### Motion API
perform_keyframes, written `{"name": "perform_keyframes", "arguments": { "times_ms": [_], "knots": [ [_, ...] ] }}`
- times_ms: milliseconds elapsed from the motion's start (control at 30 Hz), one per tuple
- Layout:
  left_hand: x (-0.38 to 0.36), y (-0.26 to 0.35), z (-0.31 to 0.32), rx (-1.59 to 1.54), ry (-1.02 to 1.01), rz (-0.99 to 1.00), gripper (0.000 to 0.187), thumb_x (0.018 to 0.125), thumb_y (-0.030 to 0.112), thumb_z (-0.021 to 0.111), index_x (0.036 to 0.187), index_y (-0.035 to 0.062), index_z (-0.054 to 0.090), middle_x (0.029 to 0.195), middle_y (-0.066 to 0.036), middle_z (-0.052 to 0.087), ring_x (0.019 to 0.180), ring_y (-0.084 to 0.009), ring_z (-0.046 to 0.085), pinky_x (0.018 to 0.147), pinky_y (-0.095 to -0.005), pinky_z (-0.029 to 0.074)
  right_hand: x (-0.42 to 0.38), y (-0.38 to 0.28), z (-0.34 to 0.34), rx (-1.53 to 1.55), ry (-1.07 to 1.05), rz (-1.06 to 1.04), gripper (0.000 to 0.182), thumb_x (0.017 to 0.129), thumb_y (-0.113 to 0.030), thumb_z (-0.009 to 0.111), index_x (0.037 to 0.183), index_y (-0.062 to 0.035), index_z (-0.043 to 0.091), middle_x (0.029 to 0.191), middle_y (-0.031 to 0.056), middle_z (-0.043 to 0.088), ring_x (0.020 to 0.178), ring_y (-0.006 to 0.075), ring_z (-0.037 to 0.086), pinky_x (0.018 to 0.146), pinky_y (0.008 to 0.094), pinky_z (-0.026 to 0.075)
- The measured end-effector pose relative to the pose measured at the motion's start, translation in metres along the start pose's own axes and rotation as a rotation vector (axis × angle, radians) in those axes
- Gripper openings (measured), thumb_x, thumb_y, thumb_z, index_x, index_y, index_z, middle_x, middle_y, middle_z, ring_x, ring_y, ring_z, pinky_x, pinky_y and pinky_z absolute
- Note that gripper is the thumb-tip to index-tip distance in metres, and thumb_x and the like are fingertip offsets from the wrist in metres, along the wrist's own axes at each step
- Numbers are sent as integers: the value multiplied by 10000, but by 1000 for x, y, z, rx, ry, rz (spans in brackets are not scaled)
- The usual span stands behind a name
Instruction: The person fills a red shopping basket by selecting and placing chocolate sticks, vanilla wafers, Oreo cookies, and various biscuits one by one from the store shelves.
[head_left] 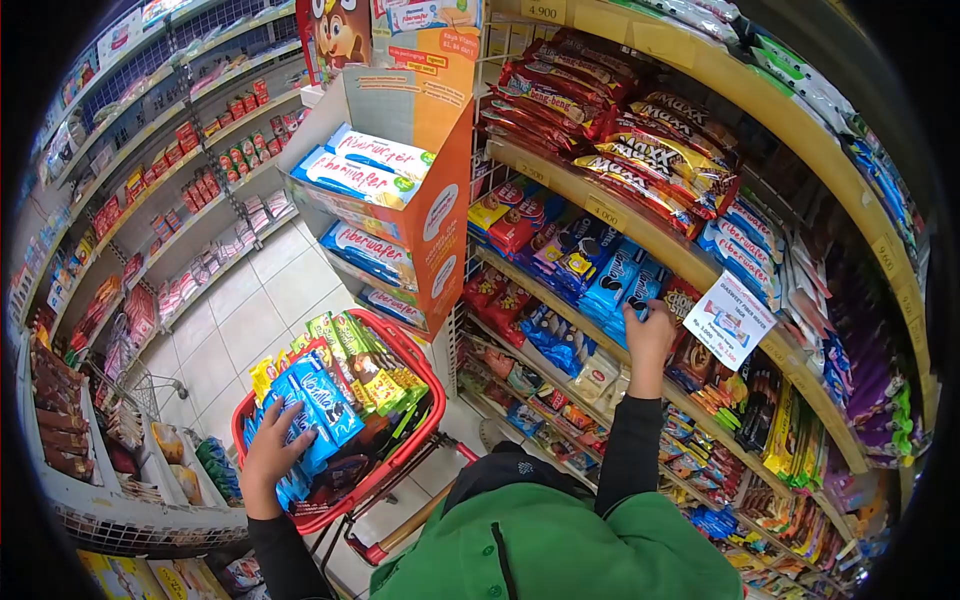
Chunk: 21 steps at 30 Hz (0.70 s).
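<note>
My left hand (275,455) rests on blue Vanilla biscuit packets (325,405) in a red shopping basket (437,395), its fingers spread over them. Green packets (355,345) and yellow packets (385,390) lie beside the blue ones. At the shelf, my right hand (652,342) has its fingers curled against the lower edge of a blue Vanilla biscuit packet (645,280), thumb and forefinger closed on it. More blue packets (608,285) stand next to that one in the same row.
An orange cardboard display (445,190) with Fiberwafer packs (365,180) stands beyond the basket. Red Maxx bags (660,155) fill the shelf above my right hand. A white price sign (730,320) hangs beside it. The tiled aisle floor (235,320) runs to the left, past other shelves.
</note>
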<state>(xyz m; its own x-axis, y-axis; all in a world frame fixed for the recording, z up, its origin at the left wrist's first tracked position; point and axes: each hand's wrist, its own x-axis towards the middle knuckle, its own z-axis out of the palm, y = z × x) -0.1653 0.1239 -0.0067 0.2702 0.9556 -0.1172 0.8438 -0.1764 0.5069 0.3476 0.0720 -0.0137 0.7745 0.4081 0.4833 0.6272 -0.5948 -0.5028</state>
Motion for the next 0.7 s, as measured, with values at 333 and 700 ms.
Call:
{"name": "perform_keyframes", "arguments": {
  "times_ms": [333,700],
  "knots": [
    [0,1,2,2,1,-26,511,717,284,633,1169,105,475,1295,-185,316,1148,-330,380,915,-366,348,-6,-46,1,-161,-26,102,395,705,-457,598,688,-63,619,1090,116,435,1070,351,300,803,582,266],
    [-3,0,3,-12,4,-25,521,708,297,636,1170,118,475,1293,-192,315,1145,-335,382,909,-370,355,8,-45,-1,-109,-272,267,391,697,-457,591,822,-91,654,1265,138,318,1194,364,175,872,640,179]
  ]
}}
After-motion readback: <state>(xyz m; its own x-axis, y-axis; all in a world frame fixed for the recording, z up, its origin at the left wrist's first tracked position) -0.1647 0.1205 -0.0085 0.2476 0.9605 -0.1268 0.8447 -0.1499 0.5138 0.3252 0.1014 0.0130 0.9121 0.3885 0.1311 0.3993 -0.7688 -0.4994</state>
